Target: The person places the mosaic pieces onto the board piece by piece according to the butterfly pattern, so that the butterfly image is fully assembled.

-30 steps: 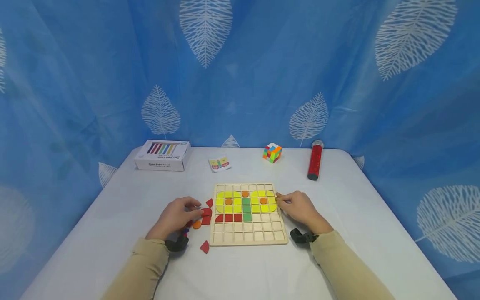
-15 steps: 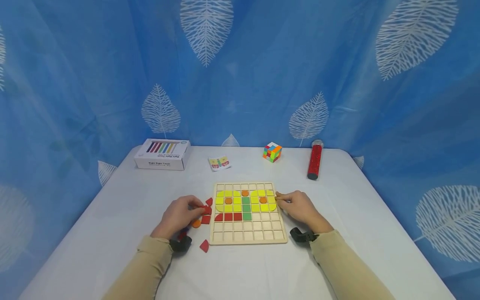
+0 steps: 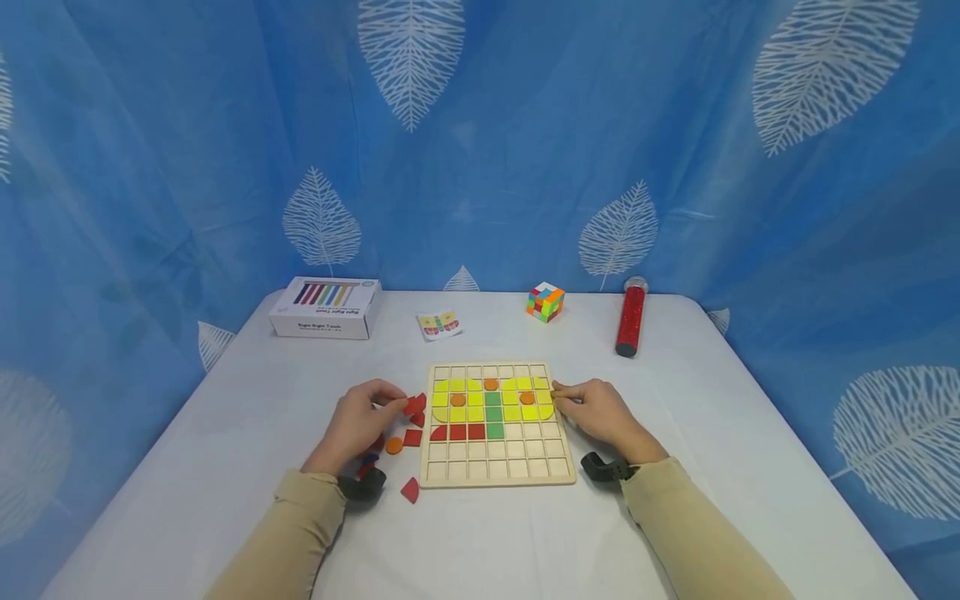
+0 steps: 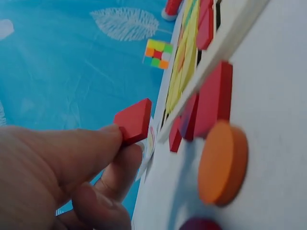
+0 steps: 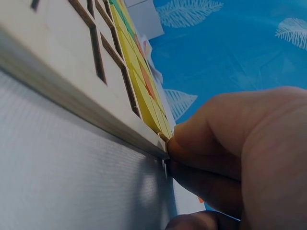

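Note:
Between thumb and fingertips, my left hand pinches a red square tile, raised just off the table left of the wooden grid board. My right hand grips the board's right edge with thumb and fingers. Yellow, orange, green and red pieces fill part of the grid; a row of red tiles lies left of the green column. Beside the board's left edge are loose red pieces, among them a square tile and a quarter-circle. An orange disc lies below the left hand.
Behind the board are a butterfly pattern card, a white box, a puzzle cube and a red glitter tube. A blue leaf-print curtain surrounds the white table.
My left hand has picked up a red tile from the loose pieces and moved slightly up and away from me with it. The right hand stays on the board's edge.

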Demonstrator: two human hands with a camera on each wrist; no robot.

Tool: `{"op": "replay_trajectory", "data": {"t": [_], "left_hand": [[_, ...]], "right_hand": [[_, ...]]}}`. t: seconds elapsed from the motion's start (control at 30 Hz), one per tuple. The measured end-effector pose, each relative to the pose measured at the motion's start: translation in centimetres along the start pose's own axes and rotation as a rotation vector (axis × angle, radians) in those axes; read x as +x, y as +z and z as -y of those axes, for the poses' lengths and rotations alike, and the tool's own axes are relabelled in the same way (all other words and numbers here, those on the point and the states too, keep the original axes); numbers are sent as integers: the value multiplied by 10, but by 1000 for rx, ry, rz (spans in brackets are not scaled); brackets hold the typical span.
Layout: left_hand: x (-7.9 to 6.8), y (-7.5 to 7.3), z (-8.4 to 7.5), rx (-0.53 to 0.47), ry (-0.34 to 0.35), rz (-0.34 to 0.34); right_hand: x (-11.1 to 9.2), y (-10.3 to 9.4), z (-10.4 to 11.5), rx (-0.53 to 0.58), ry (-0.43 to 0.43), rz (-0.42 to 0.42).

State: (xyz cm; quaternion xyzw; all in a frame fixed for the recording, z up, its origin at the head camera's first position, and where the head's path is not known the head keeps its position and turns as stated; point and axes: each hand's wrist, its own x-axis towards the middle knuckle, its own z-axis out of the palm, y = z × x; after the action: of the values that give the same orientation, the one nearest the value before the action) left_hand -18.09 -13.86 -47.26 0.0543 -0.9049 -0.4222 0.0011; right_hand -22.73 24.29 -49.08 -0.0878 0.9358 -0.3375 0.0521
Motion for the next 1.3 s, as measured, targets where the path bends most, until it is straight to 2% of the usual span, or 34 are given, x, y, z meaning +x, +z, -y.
{"op": "replay_trajectory", "data": {"t": [0.27,0.5,0.6,0.73,0.83,1.07,1.13,1.3], "left_hand": [[-4,11,-7,-20,35,9],[-14,24,-22,-34,66,38],[-17,31,-30,-38,122,62],[-20,39,-43,6,192,108],[-19,46,-53,29,213,147],[-13,63,-76,29,293,193],[-11,68,-80,35,295,207],[-11,81,-86,83,243,234]], "right_hand": [[1,1,0,-3,17,0],[3,1,2,11,20,4],[3,1,2,20,21,4],[2,1,1,14,9,-5],[1,0,0,1,-7,-11],[-1,-4,0,-8,-3,-18],[0,-3,-1,-1,2,-12],[1,2,-1,9,15,13]]}}
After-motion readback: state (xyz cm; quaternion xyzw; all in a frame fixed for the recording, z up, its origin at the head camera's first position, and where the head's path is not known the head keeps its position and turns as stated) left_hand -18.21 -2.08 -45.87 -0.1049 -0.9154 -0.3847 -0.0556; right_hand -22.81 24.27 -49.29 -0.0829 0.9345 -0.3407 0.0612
